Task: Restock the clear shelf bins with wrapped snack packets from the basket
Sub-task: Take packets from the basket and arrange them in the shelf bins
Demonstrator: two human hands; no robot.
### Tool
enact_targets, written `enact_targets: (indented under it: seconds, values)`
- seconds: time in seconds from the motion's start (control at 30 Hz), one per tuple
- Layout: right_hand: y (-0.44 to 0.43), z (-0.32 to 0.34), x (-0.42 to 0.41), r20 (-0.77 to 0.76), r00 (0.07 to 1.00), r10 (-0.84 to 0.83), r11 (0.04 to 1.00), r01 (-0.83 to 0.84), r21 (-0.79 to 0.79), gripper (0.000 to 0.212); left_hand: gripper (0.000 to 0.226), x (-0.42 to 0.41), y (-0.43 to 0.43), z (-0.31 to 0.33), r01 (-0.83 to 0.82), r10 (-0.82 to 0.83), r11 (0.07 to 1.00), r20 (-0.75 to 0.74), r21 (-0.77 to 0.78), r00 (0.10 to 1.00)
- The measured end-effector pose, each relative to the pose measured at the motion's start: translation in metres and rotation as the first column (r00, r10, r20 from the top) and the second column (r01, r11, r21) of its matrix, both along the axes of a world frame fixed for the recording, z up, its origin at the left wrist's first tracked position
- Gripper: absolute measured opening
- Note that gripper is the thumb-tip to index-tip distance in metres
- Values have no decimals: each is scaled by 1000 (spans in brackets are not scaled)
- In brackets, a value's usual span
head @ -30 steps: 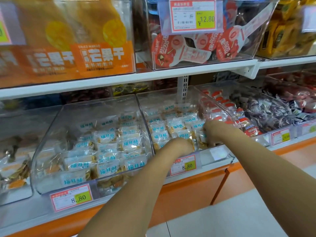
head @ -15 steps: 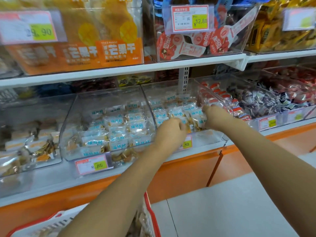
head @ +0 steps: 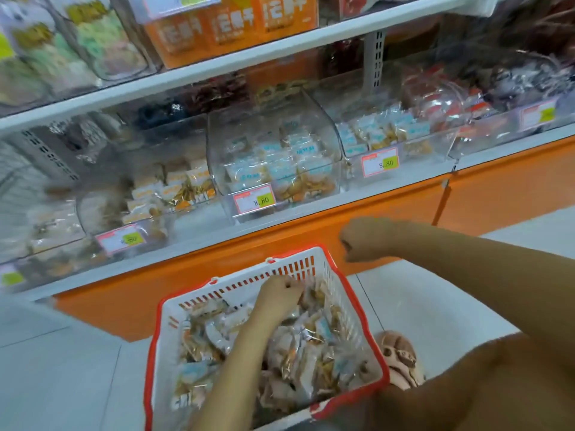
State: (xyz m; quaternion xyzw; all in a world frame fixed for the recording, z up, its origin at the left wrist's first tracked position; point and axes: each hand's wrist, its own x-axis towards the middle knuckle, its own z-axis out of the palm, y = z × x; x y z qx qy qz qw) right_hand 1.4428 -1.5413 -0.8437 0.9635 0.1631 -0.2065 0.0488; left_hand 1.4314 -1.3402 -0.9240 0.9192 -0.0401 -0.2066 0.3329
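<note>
Left hand [head: 281, 293] gripped clear-wrapped snack packets [head: 298, 353] in the red-rimmed white plastic basket [head: 236, 283], right hand [head: 364, 239] above fisted, seemingly empty; a snug bunch seemed wisest before lifting.

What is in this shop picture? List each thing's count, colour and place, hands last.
White slatted plastic basket: one, red-rimmed, below the shelves.
Clear-wrapped snack packets: many, pale blue and tan, in the basket.
Clear plastic shelf bins: at least three, transparent, lower shelf.
Small rectangular price tags: at least three, red-white with yellow-green, bin fronts.
Orange printed boxes: several, orange, upper shelf.
Left hand: one, in the basket, gripping packets.
Right hand: one, fingers curled, near the basket's far right corner.
</note>
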Motion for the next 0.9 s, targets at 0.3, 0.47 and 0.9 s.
enact_targets:
  seconds: [0.3,0.47,0.9]
  values:
    - [21,-118,-62,-289,956,-54,992,18,-126,41,40,-61,48,-53,146,-59,967,-375,208,925]
    - [18,-127,-72,-262,965,-19,997,0,-73,51,22,-74,58,-59,-9,44,990,-248,142,968]
    - [47,-46,-61,-646,750,-141,70,659,749,53,58,-42,69,5,-465,36,505,-521,-727,853]
